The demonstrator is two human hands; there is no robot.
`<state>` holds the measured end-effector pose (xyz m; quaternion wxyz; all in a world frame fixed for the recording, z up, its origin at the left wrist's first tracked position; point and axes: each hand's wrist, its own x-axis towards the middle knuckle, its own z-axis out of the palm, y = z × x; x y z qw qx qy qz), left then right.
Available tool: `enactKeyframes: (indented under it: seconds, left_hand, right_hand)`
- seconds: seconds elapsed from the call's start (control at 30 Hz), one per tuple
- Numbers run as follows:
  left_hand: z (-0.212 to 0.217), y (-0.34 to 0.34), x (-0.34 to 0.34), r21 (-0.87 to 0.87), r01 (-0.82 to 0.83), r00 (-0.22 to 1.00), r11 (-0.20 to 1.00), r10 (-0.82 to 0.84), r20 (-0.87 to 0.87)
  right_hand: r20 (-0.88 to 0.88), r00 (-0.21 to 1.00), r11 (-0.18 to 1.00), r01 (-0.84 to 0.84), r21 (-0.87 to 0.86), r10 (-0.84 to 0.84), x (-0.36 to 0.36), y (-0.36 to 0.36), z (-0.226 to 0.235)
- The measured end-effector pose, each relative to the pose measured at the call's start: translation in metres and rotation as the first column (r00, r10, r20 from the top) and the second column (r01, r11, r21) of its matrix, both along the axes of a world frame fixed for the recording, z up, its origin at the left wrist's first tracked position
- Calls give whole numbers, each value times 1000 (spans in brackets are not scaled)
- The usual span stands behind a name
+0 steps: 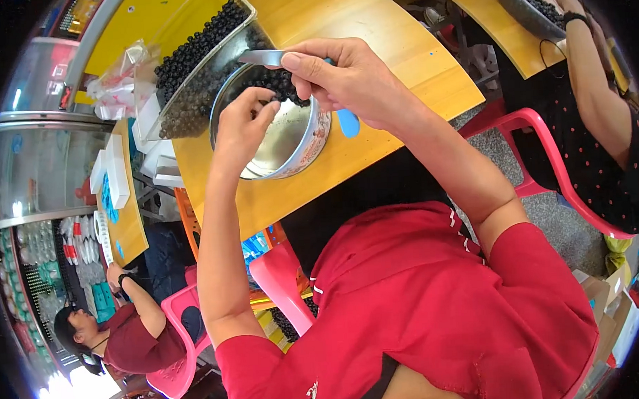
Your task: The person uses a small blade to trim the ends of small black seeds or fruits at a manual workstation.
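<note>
My right hand (pixel 350 77) is closed around a small knife (pixel 260 57) with a light blue handle, its blade pointing left above a round metal tin (pixel 310 146). Over the tin's left side, my left hand (pixel 245 124) has its thumb and fingertips drawn together. Whatever may be between them is too small to make out. Small round black pieces, like berries or beads (pixel 275 80), lie in the far part of the tin, and its near part shows bare pale metal. Beside the tin, on the right, is a light blue rounded object (pixel 348 123), partly hidden.
A large clear bin (pixel 251 24) full of similar black pieces stands beyond the tin on the wooden table (pixel 369 19). Plastic bags (pixel 119 90) lie left of it. At right, another person's arm (pixel 592 80) is near a basin (pixel 525 12); a person (pixel 125 329) sits at left.
</note>
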<state>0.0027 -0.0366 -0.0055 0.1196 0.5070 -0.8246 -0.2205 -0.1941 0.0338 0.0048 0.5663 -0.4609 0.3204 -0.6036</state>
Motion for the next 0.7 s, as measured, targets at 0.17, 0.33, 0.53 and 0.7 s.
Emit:
enactKeyframes:
  seconds: [0.17, 0.33, 0.53, 0.7]
  left_hand:
    - [22, 40, -14, 292, 131, 494, 948, 193, -848]
    - [17, 60, -23, 238, 225, 219, 945, 189, -957]
    - [7, 65, -26, 71, 66, 337, 995, 45, -941]
    - [14, 69, -31, -218, -95, 579, 971, -125, -806]
  right_hand:
    - [21, 993, 992, 116, 47, -117, 6, 1, 2]
    - [226, 971, 993, -99, 62, 82, 14, 7, 2]
    - [313, 937, 975, -194, 108, 152, 14, 6, 0]
    - [266, 957, 982, -149, 120, 112, 13, 9, 5]
